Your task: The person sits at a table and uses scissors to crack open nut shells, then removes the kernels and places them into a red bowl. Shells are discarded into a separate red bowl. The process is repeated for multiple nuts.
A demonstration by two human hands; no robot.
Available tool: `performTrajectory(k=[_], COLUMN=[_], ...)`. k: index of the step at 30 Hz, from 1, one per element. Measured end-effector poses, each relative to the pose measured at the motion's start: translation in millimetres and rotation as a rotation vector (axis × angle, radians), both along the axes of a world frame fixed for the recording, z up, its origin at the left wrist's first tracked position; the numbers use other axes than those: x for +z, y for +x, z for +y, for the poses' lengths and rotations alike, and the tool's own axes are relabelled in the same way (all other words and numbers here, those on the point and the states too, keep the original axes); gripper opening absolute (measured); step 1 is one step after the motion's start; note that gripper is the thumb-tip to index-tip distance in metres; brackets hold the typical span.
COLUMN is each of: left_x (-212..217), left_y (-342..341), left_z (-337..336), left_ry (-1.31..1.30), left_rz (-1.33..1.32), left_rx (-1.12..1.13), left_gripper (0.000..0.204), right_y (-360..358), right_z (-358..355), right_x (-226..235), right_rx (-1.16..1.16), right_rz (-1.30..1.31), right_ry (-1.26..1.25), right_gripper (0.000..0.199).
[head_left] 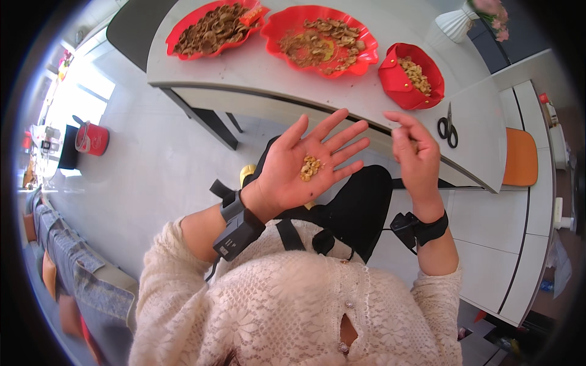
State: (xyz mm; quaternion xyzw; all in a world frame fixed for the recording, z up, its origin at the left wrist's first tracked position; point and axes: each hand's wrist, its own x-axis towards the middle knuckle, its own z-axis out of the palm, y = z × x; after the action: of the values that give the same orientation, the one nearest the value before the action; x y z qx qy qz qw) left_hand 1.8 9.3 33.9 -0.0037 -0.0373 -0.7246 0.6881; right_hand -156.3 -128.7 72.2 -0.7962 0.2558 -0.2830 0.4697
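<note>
Your left hand [303, 166] lies flat, fingers spread, cradling nut pieces [311, 167] above your lap; your right hand [417, 155] hovers beside it, fingertips pinched together; tilting that palm could spill them before they reach the desk [342, 91].

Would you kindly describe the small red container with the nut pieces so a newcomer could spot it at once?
Start at the white table at the top of the view, where three red dishes sit in a row. The red container is the rightmost, just above the black scissors. Unlike the two wide, flat scalloped plates, it is small, deep and folded like a pouch.
</note>
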Motion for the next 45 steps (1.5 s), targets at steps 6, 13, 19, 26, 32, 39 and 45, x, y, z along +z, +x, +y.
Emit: performTrajectory(k=[6,13,19,26,32,39,45], left_x=[37.3,91.7,110.4,113.3,106.3,103.6,110.7], left_y=[19.1,39.0,20.8,2.3,-2.8,2.0,-6.7], left_z=[-17.9,-72.3,-144.5,-195.3,-207.9,-205.9,-193.1], left_ry=[-0.003,-0.036,0.033,0.054,0.021,-0.026,-0.096], left_rz=[-0.062,-0.178,-0.286,-0.602,-0.886,-1.032,-1.218], left_rx=[0.096,0.221,0.370,0.371,0.382,0.405,0.405], left_gripper=[0.056,0.052,0.052,0.057,0.057,0.049,0.048], right_y=[-10.2,-4.0,-2.4,-4.4,-5.5,-5.6,-3.1], right_z=[-57.9,-84.7,-87.9,-87.0,-88.9,-88.4,-87.3], right_x=[-1.1,-16.2,-17.9,-15.0,-15.4,-14.9,-15.5], right_rx=[-0.271,-0.361,-0.343,-0.346,-0.313,-0.311,-0.358], right_rz=[-0.684,-0.761,-0.716,-0.699,-0.724,-0.719,-0.687], right_ry=[0.325,0.342,0.384,0.403,0.425,0.409,0.398], right_gripper=[0.016,0.017,0.015,0.016,0.014,0.015,0.015])
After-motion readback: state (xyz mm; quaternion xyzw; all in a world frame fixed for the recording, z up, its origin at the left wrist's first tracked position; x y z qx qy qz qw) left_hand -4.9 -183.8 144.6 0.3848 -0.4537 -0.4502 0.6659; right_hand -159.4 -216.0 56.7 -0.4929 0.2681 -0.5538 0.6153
